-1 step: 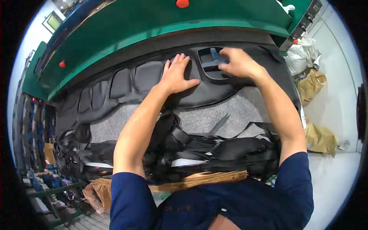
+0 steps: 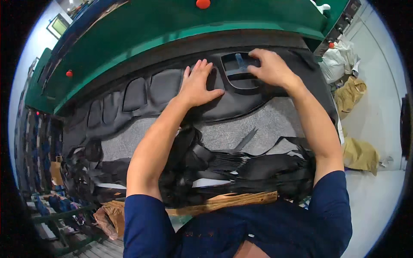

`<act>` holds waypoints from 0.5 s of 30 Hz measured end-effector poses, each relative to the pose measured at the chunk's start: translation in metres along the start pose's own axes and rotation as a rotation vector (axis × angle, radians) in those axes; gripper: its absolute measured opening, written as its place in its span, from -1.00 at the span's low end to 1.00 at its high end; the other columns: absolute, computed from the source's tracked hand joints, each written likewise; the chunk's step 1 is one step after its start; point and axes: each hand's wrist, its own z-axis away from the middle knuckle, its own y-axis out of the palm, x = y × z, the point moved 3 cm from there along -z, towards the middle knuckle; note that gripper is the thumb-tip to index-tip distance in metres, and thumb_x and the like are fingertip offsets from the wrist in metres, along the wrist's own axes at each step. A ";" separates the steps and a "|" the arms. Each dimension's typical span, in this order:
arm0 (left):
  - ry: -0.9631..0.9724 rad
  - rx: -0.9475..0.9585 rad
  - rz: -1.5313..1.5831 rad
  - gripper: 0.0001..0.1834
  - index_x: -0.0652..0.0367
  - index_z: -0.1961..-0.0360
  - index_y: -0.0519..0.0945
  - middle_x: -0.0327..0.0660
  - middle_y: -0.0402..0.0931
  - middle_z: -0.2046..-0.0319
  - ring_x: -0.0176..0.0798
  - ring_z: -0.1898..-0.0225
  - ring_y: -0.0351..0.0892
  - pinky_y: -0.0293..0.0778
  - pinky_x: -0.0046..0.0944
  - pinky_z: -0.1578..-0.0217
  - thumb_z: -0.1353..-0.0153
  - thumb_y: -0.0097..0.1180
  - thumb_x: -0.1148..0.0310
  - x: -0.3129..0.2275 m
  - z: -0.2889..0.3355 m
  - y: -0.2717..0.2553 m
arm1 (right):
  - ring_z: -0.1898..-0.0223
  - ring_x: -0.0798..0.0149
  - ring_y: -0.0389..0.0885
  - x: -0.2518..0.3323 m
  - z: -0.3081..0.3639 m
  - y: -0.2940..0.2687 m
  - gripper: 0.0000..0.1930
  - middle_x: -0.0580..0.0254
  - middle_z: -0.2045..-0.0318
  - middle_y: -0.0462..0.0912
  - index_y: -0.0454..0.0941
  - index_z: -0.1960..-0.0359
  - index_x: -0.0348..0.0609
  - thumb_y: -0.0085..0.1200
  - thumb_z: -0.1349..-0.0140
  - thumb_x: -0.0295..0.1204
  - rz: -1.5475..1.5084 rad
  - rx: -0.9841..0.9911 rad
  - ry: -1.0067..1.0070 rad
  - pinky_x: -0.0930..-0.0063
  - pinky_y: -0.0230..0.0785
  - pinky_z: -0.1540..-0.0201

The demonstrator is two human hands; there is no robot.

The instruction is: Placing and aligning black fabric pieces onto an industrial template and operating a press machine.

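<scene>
A black leather-like sheet [image 2: 245,102] lies across the bench. My left hand [image 2: 199,86] rests flat on it with the fingers spread. Beside that hand, to the right, a dark-rimmed metal cutting die [image 2: 229,80] with a blue crossbar [image 2: 239,60] lies on the sheet. At the die's right end my right hand [image 2: 275,69] curves over it, fingers bent and thumb near the bar. That hand covers part of the rim, so the exact contact is hidden. Pocket-like outlines [image 2: 165,86] stand raised in the sheet to the left.
A green machine beam [image 2: 172,23] with red knobs runs behind the sheet. Black offcuts and strips [image 2: 258,167] are heaped along the near edge, above a wooden strip [image 2: 241,200]. Grey bench surface [image 2: 275,116] shows between. White and tan bags [image 2: 350,92] lie at the right.
My right hand has shifted a little to the right and upward over the die, with its thumb drawn back from the bar. My left hand stays in place.
</scene>
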 end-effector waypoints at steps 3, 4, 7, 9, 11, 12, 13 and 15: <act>0.112 -0.038 0.093 0.05 0.29 -0.43 0.22 0.14 0.12 -0.45 0.08 -0.52 0.00 -0.16 0.19 -0.47 -0.03 0.34 -0.11 -0.021 0.008 0.008 | 0.03 -0.06 0.67 -0.040 0.009 0.001 -0.59 -0.02 0.09 0.70 0.62 -0.01 -0.21 0.22 -0.21 -0.20 -0.159 -0.314 0.090 0.17 0.51 -0.01; 0.112 -0.009 0.135 0.05 0.33 -0.41 0.22 0.16 0.14 -0.44 0.09 -0.51 0.02 -0.15 0.20 -0.47 -0.04 0.32 -0.11 -0.027 0.010 0.017 | 0.03 -0.06 0.67 -0.052 0.014 0.015 -0.59 -0.02 0.09 0.70 0.62 -0.01 -0.21 0.22 -0.21 -0.20 -0.165 -0.315 0.102 0.17 0.51 -0.01; 0.106 -0.067 0.102 0.02 0.35 -0.39 0.25 0.18 0.20 -0.41 0.10 -0.50 0.07 -0.12 0.18 -0.46 -0.08 0.28 -0.15 -0.032 0.012 0.026 | 0.14 0.03 0.69 -0.072 0.025 0.049 -0.67 0.12 0.17 0.70 0.69 0.10 -0.12 0.14 -0.30 -0.14 -0.366 -0.343 0.197 0.23 0.50 0.10; 0.108 -0.095 0.080 -0.01 0.36 -0.37 0.30 0.17 0.22 -0.40 0.10 -0.49 0.08 -0.11 0.17 -0.46 -0.10 0.24 -0.17 -0.033 0.012 0.023 | 0.15 0.02 0.69 -0.068 0.026 0.051 -0.67 0.13 0.17 0.70 0.69 0.10 -0.11 0.12 -0.31 -0.14 -0.334 -0.366 0.200 0.23 0.50 0.10; 0.109 -0.108 0.071 -0.03 0.34 -0.35 0.34 0.16 0.25 -0.39 0.09 -0.49 0.11 -0.10 0.15 -0.46 -0.10 0.25 -0.18 -0.035 0.012 0.024 | 0.11 0.00 0.68 -0.067 0.028 0.049 -0.65 0.15 0.14 0.70 0.69 0.10 -0.09 0.07 -0.34 -0.11 -0.281 -0.358 0.204 0.22 0.49 0.05; 0.102 -0.109 0.071 -0.04 0.33 -0.34 0.35 0.15 0.26 -0.39 0.09 -0.48 0.12 -0.09 0.14 -0.46 -0.09 0.26 -0.17 -0.036 0.013 0.024 | 0.11 0.00 0.68 -0.068 0.028 0.052 -0.65 0.15 0.14 0.70 0.69 0.10 -0.09 0.07 -0.34 -0.11 -0.297 -0.366 0.213 0.22 0.49 0.05; 0.109 -0.097 0.058 -0.04 0.33 -0.34 0.35 0.15 0.26 -0.39 0.09 -0.48 0.12 -0.09 0.14 -0.46 -0.09 0.26 -0.17 -0.036 0.013 0.024 | 0.08 0.00 0.68 -0.066 0.028 0.054 -0.65 0.14 0.13 0.70 0.69 0.10 -0.10 0.06 -0.35 -0.11 -0.290 -0.396 0.193 0.21 0.49 0.02; 0.094 -0.107 0.076 -0.05 0.32 -0.34 0.36 0.15 0.26 -0.38 0.08 -0.48 0.12 -0.09 0.13 -0.47 -0.09 0.28 -0.16 -0.036 0.013 0.024 | 0.02 0.00 0.66 -0.068 0.027 0.055 -0.63 0.13 0.08 0.70 0.69 0.07 -0.10 0.04 -0.35 -0.10 -0.275 -0.394 0.175 0.21 0.48 -0.05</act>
